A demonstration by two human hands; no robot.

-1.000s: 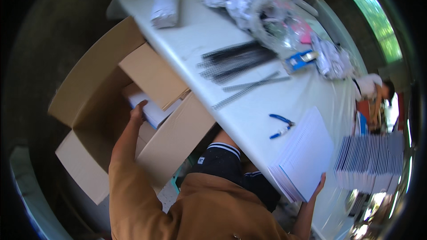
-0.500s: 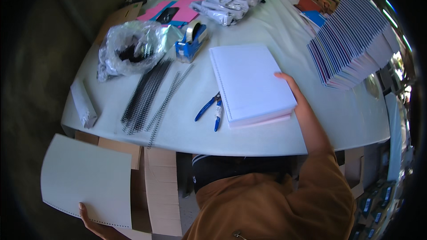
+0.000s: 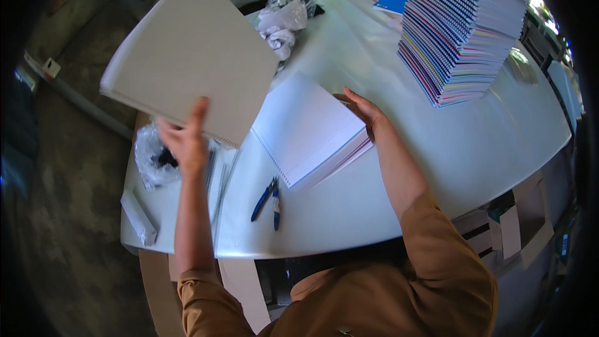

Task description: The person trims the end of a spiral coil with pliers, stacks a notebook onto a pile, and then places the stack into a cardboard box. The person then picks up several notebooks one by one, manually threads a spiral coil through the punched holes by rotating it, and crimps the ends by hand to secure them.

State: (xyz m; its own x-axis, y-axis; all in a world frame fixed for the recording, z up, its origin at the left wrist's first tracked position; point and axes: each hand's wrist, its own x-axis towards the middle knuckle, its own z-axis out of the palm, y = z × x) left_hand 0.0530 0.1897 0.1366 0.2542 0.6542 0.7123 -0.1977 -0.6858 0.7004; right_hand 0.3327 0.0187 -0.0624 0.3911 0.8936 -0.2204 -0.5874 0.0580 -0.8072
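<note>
My left hand (image 3: 186,140) is closed on the lower edge of a thick set of punched sheets with a beige backing board (image 3: 193,62). It holds the set raised and tilted above the table's left part, a little blurred by motion. A stack of lined white paper (image 3: 309,128), with holes along its left edge, lies on the table. My right hand (image 3: 365,112) grips this stack at its far right corner; some of its fingers are hidden. Blue-handled pliers (image 3: 268,200) lie with their jaws toward the stack. Black spiral binding coils (image 3: 219,181) lie partly hidden behind my left forearm.
A tall pile of spiral-bound notebooks (image 3: 455,37) stands at the back right. Clear plastic bags (image 3: 153,162) lie at the left and at the back. A rolled white sheet (image 3: 137,218) lies near the left table edge. Cardboard boxes (image 3: 527,218) stand beside and below the table (image 3: 349,224).
My left hand has lifted the board-backed set from beside the table up over it. My right hand has shifted toward the paper stack's far corner. The head view has turned.
</note>
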